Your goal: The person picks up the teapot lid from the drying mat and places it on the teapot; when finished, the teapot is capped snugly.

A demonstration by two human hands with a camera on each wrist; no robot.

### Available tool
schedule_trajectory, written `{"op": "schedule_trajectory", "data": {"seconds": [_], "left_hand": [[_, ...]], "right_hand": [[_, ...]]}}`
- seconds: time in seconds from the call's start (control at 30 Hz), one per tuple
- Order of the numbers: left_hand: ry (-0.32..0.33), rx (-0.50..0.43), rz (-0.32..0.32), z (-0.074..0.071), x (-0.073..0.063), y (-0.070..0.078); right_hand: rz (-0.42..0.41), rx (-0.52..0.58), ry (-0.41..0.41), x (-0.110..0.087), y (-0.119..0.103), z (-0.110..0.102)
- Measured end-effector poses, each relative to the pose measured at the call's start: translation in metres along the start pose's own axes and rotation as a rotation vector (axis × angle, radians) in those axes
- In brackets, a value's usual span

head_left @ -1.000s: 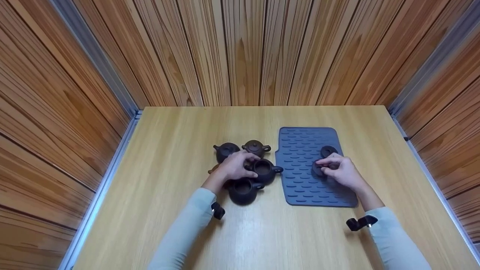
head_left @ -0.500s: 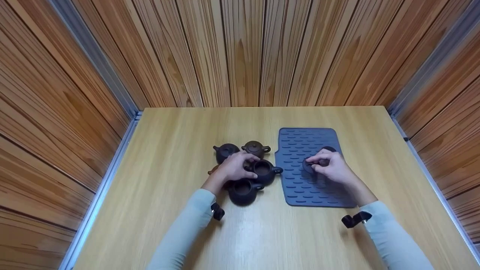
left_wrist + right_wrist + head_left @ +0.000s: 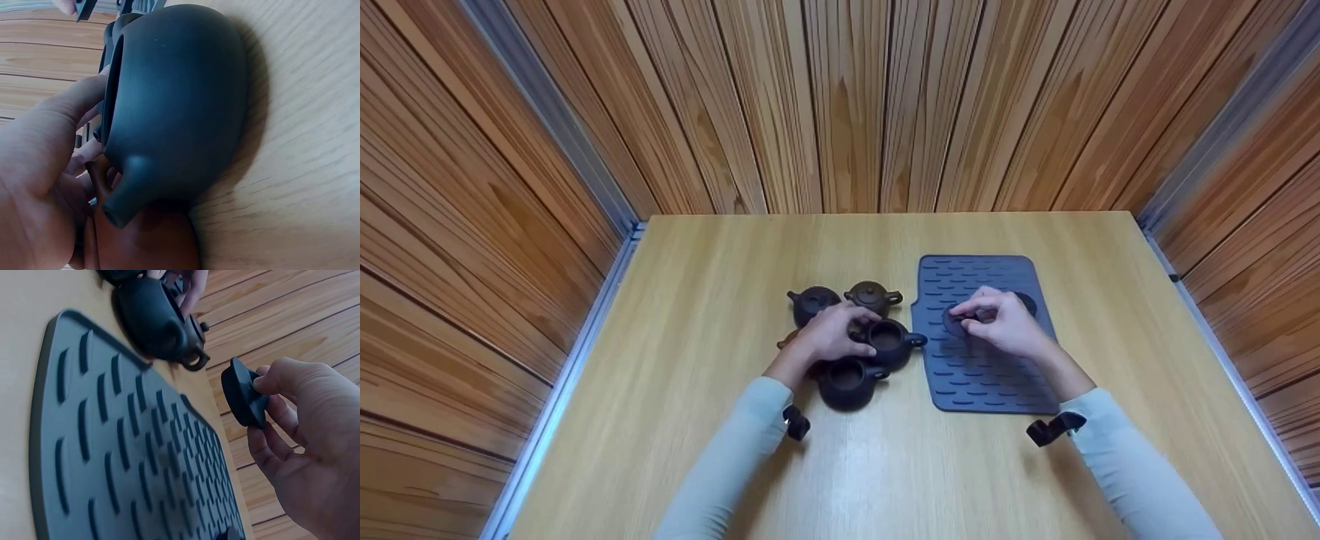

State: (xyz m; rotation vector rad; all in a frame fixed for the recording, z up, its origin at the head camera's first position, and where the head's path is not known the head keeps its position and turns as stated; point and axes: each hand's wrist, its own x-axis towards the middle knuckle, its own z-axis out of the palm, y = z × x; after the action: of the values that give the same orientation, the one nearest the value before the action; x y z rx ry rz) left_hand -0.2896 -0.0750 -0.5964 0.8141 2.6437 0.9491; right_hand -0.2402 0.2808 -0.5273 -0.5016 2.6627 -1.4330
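Right hand [image 3: 999, 324] has shifted leftward above the grey mat [image 3: 960, 386], fingers pinching a dark lid [image 3: 237, 392]. Left hand [image 3: 834, 331] grips the farther lidless teapot [image 3: 891, 355] opposite its handle, beside the mat.

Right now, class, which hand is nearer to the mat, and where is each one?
The right hand: it is above the mat, pinching a lid. The left hand is off to the mat's left, at the teapots.

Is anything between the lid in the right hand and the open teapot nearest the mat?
Nothing visible: the right hand holds the black lid above the gray mat; only the handle of the black teapot juts that way.
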Motion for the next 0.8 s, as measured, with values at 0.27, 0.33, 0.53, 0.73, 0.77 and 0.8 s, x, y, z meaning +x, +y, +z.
{"op": "schedule_trajectory", "data": {"seconds": [0.27, 0.33, 0.53, 0.73, 0.77, 0.8], "left_hand": [[-0.003, 0.032, -0.01, 0.002, 0.003, -0.004], [-0.001, 0.029, -0.004, 0.002, 0.004, -0.004], [0.012, 0.029, 0.011, 0.001, 0.001, 0.001], [-0.003, 0.04, -0.008, -0.005, -0.003, 0.01], [-0.005, 0.045, -0.012, -0.005, -0.003, 0.01], [-0.005, 0.052, -0.012, -0.005, -0.003, 0.011]], "right_hand": [[-0.026, -0.002, -0.006, 0.012, -0.016, 0.012], [-0.05, -0.005, 0.002, 0.016, -0.019, 0.015], [-0.108, 0.025, -0.005, 0.025, -0.027, 0.024], [-0.122, 0.041, -0.025, 0.032, -0.037, 0.032], [-0.126, 0.046, -0.027, 0.033, -0.039, 0.034], [-0.128, 0.051, -0.03, 0.034, -0.04, 0.036]]}}
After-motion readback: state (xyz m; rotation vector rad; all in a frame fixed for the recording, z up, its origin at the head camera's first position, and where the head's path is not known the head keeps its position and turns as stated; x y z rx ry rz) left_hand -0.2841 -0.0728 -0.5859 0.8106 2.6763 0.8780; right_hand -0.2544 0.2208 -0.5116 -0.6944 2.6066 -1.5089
